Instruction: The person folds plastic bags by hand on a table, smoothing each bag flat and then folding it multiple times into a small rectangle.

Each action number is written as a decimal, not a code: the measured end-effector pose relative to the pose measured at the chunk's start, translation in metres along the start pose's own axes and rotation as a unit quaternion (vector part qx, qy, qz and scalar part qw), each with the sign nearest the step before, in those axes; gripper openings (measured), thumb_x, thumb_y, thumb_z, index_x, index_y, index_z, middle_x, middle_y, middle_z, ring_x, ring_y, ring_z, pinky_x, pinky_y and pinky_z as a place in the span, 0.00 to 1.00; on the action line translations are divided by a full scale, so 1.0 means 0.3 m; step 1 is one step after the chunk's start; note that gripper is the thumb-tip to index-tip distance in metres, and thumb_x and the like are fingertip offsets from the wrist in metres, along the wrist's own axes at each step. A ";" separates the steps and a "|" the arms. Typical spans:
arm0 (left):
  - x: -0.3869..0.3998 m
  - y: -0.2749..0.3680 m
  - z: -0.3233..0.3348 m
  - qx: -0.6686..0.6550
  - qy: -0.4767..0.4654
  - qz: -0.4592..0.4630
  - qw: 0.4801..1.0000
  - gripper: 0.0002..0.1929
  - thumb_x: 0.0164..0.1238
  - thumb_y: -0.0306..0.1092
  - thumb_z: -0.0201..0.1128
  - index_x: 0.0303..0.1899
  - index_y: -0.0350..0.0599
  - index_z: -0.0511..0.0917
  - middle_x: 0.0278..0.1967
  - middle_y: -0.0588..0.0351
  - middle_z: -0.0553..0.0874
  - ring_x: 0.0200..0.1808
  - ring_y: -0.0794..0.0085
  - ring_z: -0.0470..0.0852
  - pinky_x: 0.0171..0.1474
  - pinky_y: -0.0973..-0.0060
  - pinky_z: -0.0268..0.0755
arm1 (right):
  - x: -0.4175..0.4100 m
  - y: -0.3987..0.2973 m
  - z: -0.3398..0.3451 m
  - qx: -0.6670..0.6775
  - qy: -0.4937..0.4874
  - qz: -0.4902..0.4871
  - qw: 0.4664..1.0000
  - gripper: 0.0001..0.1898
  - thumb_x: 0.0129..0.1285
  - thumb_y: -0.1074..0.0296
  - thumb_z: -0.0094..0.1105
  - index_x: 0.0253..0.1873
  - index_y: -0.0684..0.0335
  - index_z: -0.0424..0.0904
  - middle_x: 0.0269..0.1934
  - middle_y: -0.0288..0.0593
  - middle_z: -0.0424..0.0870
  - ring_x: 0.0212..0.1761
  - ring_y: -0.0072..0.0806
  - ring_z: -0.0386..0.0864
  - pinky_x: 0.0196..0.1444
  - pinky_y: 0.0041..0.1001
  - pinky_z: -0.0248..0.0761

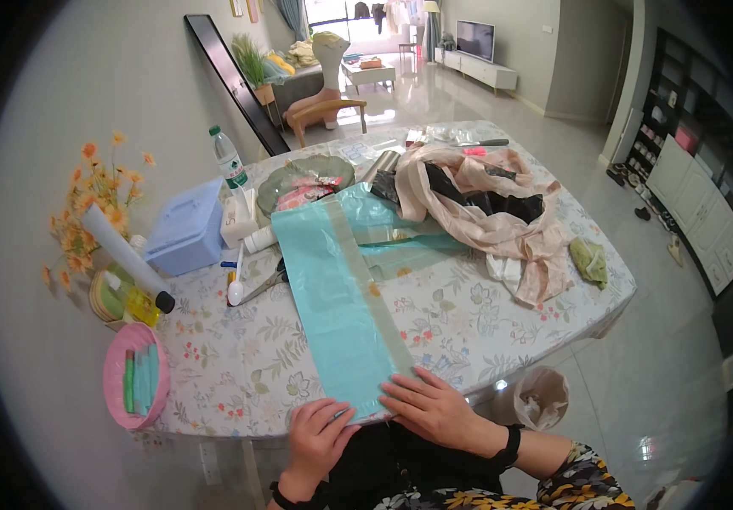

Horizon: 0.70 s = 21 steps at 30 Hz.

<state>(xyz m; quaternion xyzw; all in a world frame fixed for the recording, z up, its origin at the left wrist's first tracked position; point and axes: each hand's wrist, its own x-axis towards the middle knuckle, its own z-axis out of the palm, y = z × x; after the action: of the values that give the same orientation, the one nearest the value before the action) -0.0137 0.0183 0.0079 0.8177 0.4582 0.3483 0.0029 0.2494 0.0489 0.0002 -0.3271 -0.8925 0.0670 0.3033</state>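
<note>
A long strip of folded turquoise plastic bag [334,306] runs across the table to its near edge, with a translucent greyish band along its right side. My left hand [318,430] touches its near left corner with bent fingers; whether it pinches the plastic is hidden. On the near right corner my right hand [430,408] lies palm down, fingers spread. More loose turquoise plastic [373,213] is bunched at the strip's far end. Beside that lies a crumpled pale pink plastic bag [436,201] with black plastic [507,207] in it.
Scissors [267,284] and a white plastic spoon [235,290] lie left of the strip. A pink basket [111,395] holds rolled plastic pieces. A blue box [185,229], a water bottle [229,159] and a green cloth [588,261] stand about. A waste bin [516,401] is below right.
</note>
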 end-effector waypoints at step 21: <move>0.002 0.005 -0.016 -0.057 0.036 -0.015 0.998 0.10 0.58 0.20 0.77 0.40 0.39 0.87 0.46 0.52 0.91 0.48 0.52 0.88 0.51 0.59 0.80 | 0.028 0.008 -0.017 0.022 0.056 -0.030 0.998 0.18 0.61 0.69 0.78 0.56 0.62 0.88 0.59 0.41 0.90 0.59 0.37 0.87 0.55 0.37 0.82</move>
<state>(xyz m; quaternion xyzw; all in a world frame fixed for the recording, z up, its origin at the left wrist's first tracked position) -0.0151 0.0165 0.0124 0.7963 0.4497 0.4027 0.0387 0.2486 0.0555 0.0078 -0.2969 -0.8818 0.0589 0.3617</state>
